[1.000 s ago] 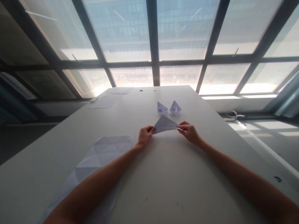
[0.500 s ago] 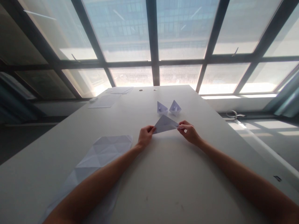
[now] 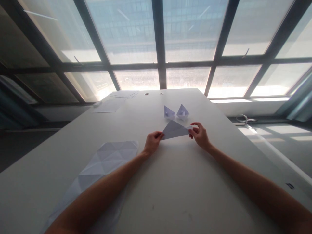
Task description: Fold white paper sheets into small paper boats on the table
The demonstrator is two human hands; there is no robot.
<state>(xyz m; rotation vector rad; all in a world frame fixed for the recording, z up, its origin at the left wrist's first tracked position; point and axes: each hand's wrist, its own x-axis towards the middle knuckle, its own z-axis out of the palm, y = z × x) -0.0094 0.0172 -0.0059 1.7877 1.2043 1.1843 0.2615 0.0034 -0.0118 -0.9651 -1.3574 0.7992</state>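
Observation:
A folded sheet of white paper (image 3: 175, 130), roughly triangular with its peak pointing away from me, is held just above the table between both hands. My left hand (image 3: 152, 142) pinches its left corner between thumb and fingers. At the right corner, my right hand (image 3: 199, 135) grips the paper with thumb and fingertips, the index finger raised and bent. Just beyond the folded paper stand two small origami boats, a left boat (image 3: 168, 112) and a right boat (image 3: 182, 112).
A creased, unfolded sheet of paper (image 3: 114, 155) lies partly under my left forearm. Flat paper sheets (image 3: 107, 106) rest at the far left of the white table (image 3: 170, 182). Large windows rise behind the table, and a cable (image 3: 242, 119) lies beyond its right edge.
My right hand has shifted slightly to the right and turned at the paper's right corner. The front flap there now lies flatter. My left hand stays in place.

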